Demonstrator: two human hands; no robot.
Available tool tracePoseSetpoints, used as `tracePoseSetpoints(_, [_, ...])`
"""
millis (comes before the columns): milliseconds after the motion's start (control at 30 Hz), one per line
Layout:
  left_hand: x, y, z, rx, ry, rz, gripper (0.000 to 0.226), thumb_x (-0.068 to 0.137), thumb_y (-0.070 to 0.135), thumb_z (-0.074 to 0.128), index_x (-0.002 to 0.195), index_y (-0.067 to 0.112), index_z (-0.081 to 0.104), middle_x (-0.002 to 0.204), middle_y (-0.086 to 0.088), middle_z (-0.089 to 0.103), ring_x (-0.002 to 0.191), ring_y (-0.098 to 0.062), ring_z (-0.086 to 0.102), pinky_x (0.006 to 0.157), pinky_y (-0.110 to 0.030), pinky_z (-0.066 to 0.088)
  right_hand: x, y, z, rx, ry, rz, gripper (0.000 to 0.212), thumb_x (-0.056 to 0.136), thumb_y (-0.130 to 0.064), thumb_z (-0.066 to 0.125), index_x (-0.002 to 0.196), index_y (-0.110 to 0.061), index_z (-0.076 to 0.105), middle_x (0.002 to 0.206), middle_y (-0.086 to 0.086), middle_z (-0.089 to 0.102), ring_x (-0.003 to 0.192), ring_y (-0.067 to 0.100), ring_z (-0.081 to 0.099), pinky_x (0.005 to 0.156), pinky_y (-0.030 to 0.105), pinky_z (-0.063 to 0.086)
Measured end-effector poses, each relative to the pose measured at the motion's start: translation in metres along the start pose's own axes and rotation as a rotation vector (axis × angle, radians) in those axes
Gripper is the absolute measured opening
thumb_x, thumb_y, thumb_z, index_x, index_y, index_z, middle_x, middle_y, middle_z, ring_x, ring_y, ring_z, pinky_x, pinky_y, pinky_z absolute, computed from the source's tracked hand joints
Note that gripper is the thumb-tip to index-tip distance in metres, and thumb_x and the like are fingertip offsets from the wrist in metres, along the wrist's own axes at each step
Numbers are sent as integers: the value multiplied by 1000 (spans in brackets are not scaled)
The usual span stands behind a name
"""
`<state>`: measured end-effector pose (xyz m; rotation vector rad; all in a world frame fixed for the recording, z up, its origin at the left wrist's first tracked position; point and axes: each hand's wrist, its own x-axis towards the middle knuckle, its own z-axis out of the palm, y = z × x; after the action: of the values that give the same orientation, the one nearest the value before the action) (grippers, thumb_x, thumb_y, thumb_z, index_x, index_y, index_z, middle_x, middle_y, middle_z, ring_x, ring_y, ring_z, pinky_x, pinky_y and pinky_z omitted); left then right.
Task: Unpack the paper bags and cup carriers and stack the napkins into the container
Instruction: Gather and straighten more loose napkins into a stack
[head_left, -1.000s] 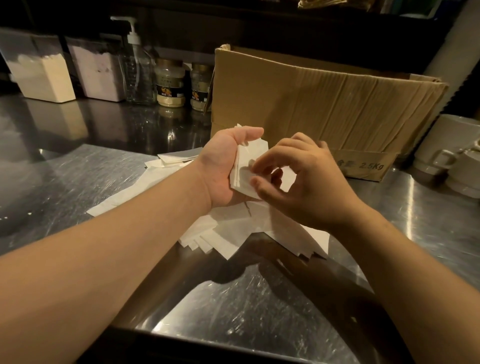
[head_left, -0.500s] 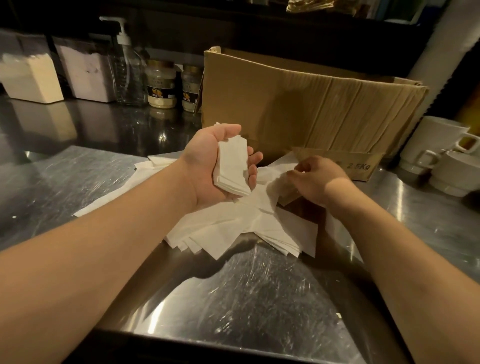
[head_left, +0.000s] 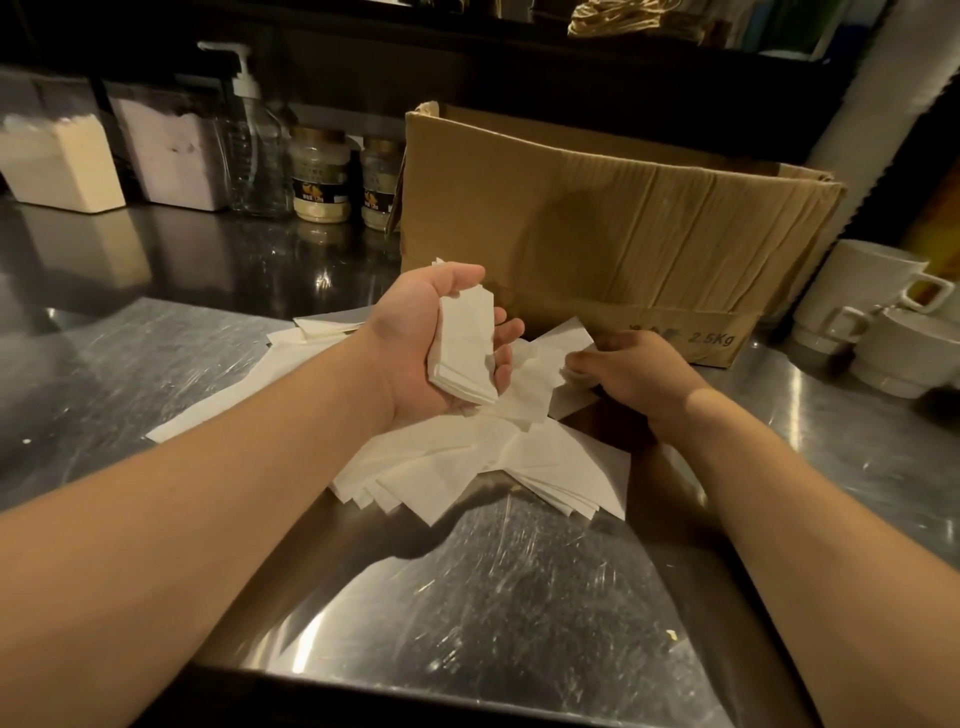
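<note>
Napkins: We see a messy pile of white napkins (head_left: 483, 457) lying on the shiny metal counter (head_left: 156, 374), right in front of the big cardboard box (head_left: 597, 228).
Napkin stack: We see a small neat stack of napkins (head_left: 465, 353) in the left hand, lifted above the pile.
Left hand: Our left hand (head_left: 431, 343) is palm up, with its fingers and thumb curled around the small stack, so it is holding it.
Right hand: Our right hand (head_left: 636, 374) is down low at the right edge of the pile, beside the box. Its fingertips (head_left: 574, 370) pinch the edge of a loose napkin (head_left: 540, 384) there.
Cardboard box: It is brown and stands on the counter behind the pile. We can read "2.5Kg" on its lower flap.
Cups: White cups (head_left: 872, 312) sit on the counter to the right of the box.
Back of counter: We see a clear pump bottle (head_left: 257, 150), two small jars (head_left: 319, 182) with pale stuff inside, and two tubs of white powder (head_left: 57, 161) at the far left.
Shelf: A dark shelf runs above the box.
</note>
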<state>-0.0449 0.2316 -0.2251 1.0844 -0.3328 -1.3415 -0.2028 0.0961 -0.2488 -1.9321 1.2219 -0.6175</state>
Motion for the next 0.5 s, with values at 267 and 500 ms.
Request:
tracePoseSetpoints(267, [1,0,0,5,5,-5,44,90,45,62,122,16,65,92,-9,74,81,-21,63,69,-33,55,0,-2,0,18,88,-73,9,94,-28,68,99,-20,67,91,0,71,82,19,69,62,28,53])
tracePoseSetpoints(500, [2,0,0,6,1,-6,45,91,45,61,126,16,64,100,-10,73,82,-22,63,68,-32,55,0,-10,-5,44,58,-14,11,88,-24,74,97,-19,73,86,6,72,79,25,69,71,33,58])
